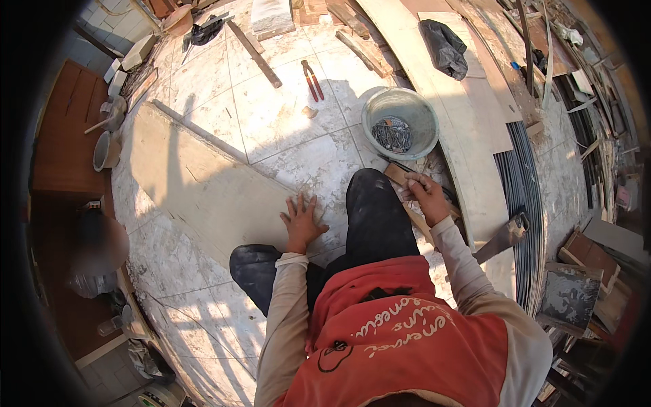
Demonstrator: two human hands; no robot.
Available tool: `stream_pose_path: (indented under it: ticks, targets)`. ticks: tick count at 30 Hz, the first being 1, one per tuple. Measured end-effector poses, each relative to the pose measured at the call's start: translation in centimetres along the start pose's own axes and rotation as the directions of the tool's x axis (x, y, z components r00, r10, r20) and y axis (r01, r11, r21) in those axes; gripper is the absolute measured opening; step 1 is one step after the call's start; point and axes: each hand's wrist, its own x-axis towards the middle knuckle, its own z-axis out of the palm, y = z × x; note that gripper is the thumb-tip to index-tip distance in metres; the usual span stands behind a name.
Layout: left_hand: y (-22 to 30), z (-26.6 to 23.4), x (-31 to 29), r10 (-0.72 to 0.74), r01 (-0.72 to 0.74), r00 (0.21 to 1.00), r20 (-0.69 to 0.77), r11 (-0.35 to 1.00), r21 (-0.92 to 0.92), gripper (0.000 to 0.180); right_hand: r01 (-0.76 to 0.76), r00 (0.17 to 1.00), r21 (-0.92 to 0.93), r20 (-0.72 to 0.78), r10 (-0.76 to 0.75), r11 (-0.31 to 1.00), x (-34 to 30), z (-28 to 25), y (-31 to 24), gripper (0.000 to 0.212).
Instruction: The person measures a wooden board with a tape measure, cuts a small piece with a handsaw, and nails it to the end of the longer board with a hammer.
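My left hand (302,222) lies with its fingers spread at the right end of a long plywood board (203,183) on the floor. My right hand (425,197) is beside my right knee, its fingers pinched together. What they hold, if anything, is too small to make out. Just beyond those fingertips shows a brown piece of wood (395,173). A grey-green bucket (369,119) stands past the right hand, with a heap of nails (391,133) in its bottom. Pincers with red handles (312,83) lie farther off on the tiles.
To the right runs a long pale panel (468,146), with a handsaw (503,237) near its close end and a black plastic bag (444,49) farther up. Dark thin strips (521,203) are stacked alongside. Wooden battens (254,54) lie ahead; a brown cabinet (71,129) stands left.
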Motion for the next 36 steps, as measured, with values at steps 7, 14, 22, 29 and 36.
stream_pose_path:
  ticks: [7, 14, 22, 29, 36]
  targets:
    - [1.3, -0.1, 3.3, -0.071, 0.053, 0.972, 0.224, 0.995, 0.084, 0.089, 0.112, 0.980, -0.289, -0.123, -0.153, 0.951, 10.3, -4.5, -2.8, 0.030]
    - [0.6, 0.6, 3.8, -0.032, 0.035, 0.973, 0.229, 0.999, -0.008, 0.076, 0.064, 0.993, -0.923, 0.021, -0.115, 0.380, 26.4, -7.6, 4.4, 0.028]
    - [0.1, 1.2, 3.8, -0.044, 0.048, 0.981, 0.187, 0.999, -0.017, 0.074, -0.064, 0.952, -0.968, 0.014, 0.305, 0.243, 31.2, -6.5, 5.5, 0.019]
    - [0.3, 0.8, 4.0, -0.037, 0.027, 0.975, 0.219, 0.999, 0.047, 0.076, -0.108, 0.943, -0.972, -0.034, 0.331, 0.209, 31.3, -6.6, 7.0, 0.023]
    - [0.2, 1.0, 4.0, -0.024, 0.016, 0.979, 0.202, 0.999, 0.040, 0.076, -0.056, 0.958, -0.984, -0.004, 0.288, 0.172, 29.8, -5.2, 7.4, 0.028]
